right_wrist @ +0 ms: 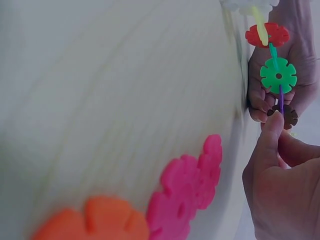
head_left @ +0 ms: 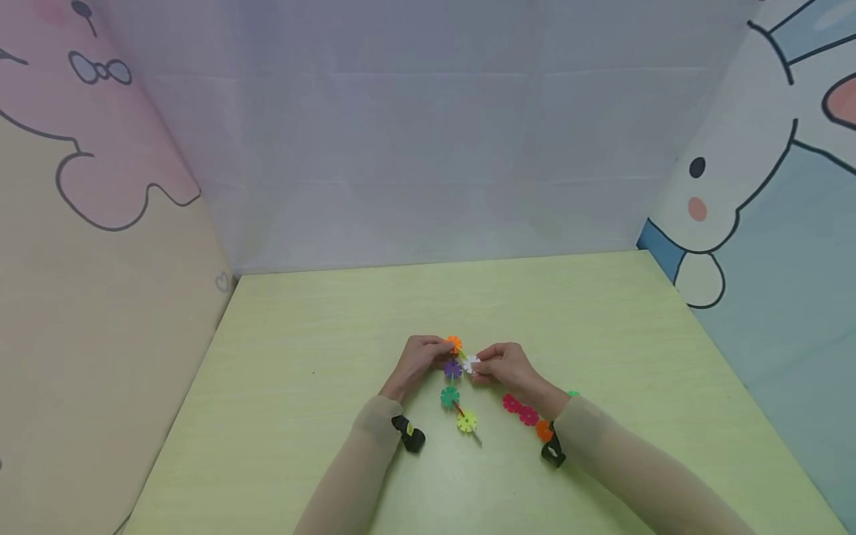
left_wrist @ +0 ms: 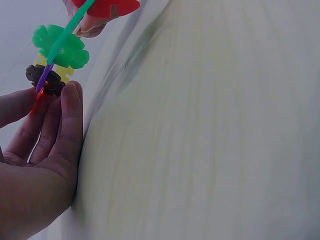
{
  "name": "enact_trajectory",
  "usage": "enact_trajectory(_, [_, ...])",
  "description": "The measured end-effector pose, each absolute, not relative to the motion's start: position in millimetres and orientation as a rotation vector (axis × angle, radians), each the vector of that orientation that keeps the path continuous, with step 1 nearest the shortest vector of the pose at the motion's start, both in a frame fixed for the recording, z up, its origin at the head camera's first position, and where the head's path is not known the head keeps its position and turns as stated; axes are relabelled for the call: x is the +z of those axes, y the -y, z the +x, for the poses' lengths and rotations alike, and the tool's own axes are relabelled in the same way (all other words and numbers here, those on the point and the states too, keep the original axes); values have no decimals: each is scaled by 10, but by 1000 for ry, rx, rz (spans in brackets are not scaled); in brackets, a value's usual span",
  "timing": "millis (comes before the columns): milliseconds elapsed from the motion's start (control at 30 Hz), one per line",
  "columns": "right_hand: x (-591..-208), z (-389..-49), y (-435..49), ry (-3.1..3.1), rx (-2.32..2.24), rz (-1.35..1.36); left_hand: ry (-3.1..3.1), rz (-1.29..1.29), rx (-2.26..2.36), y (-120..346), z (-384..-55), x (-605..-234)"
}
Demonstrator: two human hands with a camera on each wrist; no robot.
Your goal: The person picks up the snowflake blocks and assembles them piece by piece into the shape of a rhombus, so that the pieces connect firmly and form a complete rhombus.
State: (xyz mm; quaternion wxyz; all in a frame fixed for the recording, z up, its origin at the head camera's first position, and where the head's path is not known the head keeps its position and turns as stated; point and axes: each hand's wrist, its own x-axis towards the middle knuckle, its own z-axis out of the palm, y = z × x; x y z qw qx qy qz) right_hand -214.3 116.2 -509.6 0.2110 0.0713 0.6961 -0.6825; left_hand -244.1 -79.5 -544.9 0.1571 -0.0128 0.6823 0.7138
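Over the table, both hands meet at a chain of slotted plastic flower discs. The left hand [head_left: 420, 360] pinches its far end beside an orange disc [head_left: 455, 343]. From the right, the right hand [head_left: 510, 365] pinches a white disc [head_left: 472, 364] between thumb and fingertips. Between them is a purple disc [head_left: 452, 369]; the chain runs toward the person through a green disc [head_left: 449, 397] and a yellow disc [head_left: 467, 423]. In the right wrist view, fingertips meet at a dark-looking disc [right_wrist: 290, 119], partly covered by the right thumb.
Pink discs [head_left: 528, 415] and an orange disc [head_left: 545, 431] lie in a row by the right wrist. A bit of a green disc [head_left: 573, 393] shows behind the right sleeve. The pale table [head_left: 321, 431] is bordered by a plain back wall [head_left: 435, 163] and printed side panels.
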Motion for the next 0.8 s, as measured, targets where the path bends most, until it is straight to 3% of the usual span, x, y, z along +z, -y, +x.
enact_trajectory(800, [-5102,-2163,-1133,-1913,-1894,287,-1926,-34,2007,827,-2389,-5296])
